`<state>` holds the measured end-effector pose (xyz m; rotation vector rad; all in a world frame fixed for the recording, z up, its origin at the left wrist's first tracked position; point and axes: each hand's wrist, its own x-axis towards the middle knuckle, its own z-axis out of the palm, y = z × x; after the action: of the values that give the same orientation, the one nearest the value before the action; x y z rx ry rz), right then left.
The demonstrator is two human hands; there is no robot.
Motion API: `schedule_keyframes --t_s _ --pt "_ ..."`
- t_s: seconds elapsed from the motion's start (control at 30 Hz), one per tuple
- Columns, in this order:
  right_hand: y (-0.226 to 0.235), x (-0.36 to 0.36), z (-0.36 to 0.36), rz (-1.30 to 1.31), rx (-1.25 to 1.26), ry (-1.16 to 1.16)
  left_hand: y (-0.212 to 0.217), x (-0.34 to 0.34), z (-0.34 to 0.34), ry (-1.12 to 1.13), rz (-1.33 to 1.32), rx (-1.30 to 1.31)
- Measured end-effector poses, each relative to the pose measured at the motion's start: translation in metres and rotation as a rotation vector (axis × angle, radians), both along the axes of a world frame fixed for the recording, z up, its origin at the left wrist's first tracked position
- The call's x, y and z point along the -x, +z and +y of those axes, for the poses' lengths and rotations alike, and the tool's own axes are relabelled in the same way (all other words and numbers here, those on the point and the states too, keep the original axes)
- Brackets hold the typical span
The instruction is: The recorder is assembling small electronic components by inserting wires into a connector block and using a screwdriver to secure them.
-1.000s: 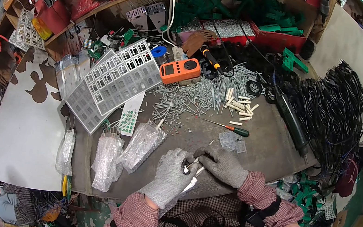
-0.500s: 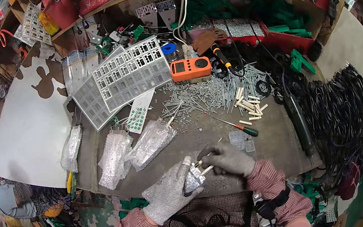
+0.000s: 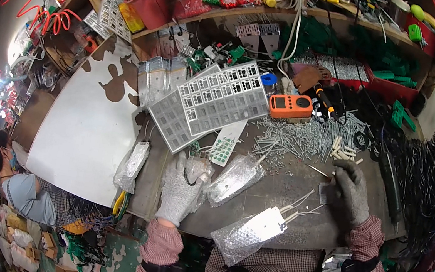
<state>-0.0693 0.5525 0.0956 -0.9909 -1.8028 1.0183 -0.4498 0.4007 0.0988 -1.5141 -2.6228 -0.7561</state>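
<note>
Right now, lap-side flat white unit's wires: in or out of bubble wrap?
Out: thin pale wires extend bare past the clear bubble wrap.

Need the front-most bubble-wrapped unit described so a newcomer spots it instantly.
Find the dark grey bench and follow it to the front edge, beside the checked garment. There lies the bubble-wrapped unit, its bright white end trailing pale wires toward the upper right. Unlike the other wrapped units, its wrap reaches past the edge.

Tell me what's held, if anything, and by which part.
The left hand touches the upper part of a bubble-wrapped packet, grip unclear. Any hold by the right hand cannot be told.
</note>
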Motion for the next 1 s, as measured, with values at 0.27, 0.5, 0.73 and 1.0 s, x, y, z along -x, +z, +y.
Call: schedule_keyframes --t_s 0.27,0.5,0.73,1.0 --pt "0.002 0.055 -0.036 0.03 0.338 0.426 -0.026 0.028 0.002 -0.13 -0.446 -0.023" --pt "0.01 0.06 -0.057 0.069 0.531 0.547 0.012 -0.014 -0.002 -0.144 0.137 -0.485" --pt "0.022 0.057 -0.049 0.258 0.542 0.347 0.015 -0.131 -0.029 -0.763 0.045 -0.119" --pt "-0.032 0.051 -0.019 -0.037 0.185 0.139 0.002 -0.133 -0.024 -0.698 -0.029 0.197"
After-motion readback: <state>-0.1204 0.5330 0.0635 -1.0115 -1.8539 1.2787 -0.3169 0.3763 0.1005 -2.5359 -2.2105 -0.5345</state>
